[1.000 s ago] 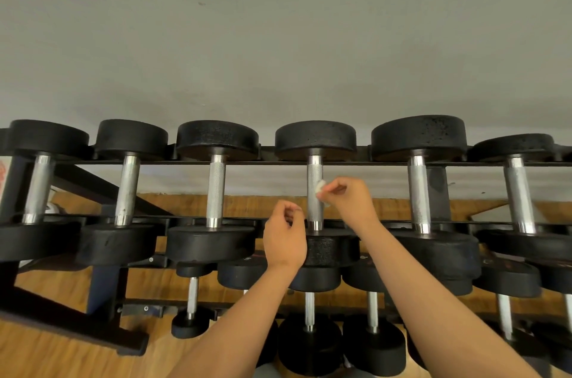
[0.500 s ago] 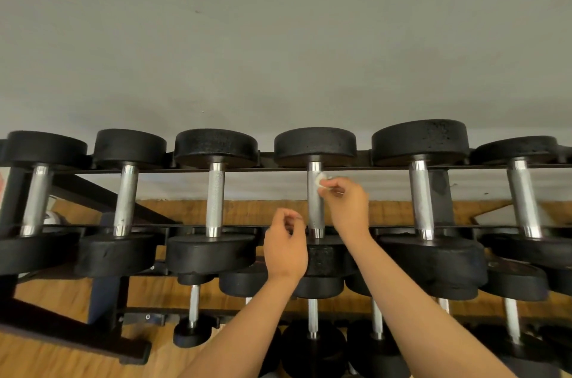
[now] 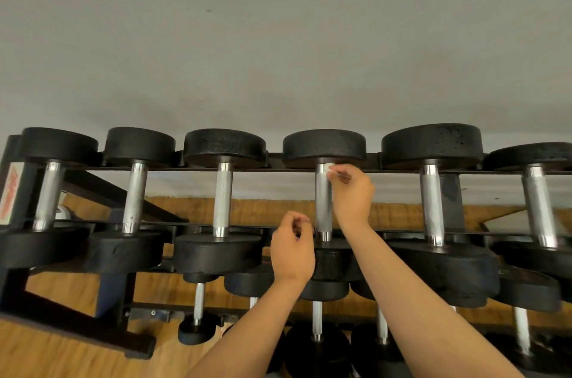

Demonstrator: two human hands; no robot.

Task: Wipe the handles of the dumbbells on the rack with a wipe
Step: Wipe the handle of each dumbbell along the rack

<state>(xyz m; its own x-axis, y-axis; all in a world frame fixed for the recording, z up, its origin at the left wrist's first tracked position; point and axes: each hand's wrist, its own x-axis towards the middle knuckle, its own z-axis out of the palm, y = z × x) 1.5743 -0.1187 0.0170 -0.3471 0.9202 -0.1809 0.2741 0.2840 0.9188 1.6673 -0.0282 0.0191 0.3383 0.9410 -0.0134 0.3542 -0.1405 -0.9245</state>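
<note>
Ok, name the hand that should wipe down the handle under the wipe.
Right. The right hand pinches the wipe against the top of the handle, so it likely need only slide down. The left hand is curled beside its lower end, holding nothing.

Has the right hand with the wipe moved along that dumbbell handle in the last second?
Yes. The right hand slid the wipe up the handle, from its middle to the far head.

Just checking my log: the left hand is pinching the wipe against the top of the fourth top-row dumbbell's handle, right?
No. In the head view the right hand pinches the wipe against the top of that handle; the left hand shows no wipe.
</note>
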